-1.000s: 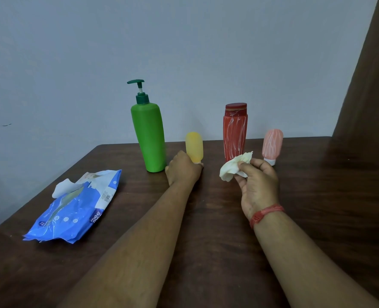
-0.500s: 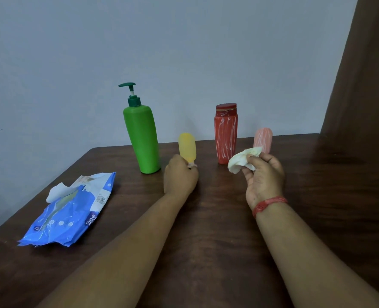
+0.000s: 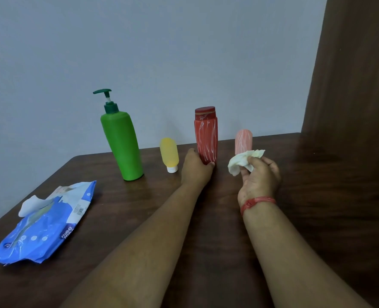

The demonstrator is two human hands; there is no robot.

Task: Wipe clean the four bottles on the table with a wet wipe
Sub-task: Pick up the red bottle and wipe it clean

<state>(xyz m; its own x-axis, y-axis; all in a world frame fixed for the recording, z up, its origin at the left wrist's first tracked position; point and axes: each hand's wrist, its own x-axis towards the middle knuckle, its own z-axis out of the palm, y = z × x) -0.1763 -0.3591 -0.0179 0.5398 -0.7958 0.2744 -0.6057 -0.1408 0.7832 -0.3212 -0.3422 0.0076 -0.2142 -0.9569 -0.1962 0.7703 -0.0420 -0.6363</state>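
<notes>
Left hand (image 3: 196, 168): fingers curled round base of red bottle (image 3: 206, 135), upright on table (image 3: 317, 196)
Right hand (image 3: 259, 177): pinching crumpled wet wipe (image 3: 243, 161), raised, in front of pink bottle (image 3: 243, 141)
Yellow bottle (image 3: 169, 154): cap-down, between green pump bottle (image 3: 121, 143) and red
Wipes pack (image 3: 41, 223): far left, flap open
</notes>
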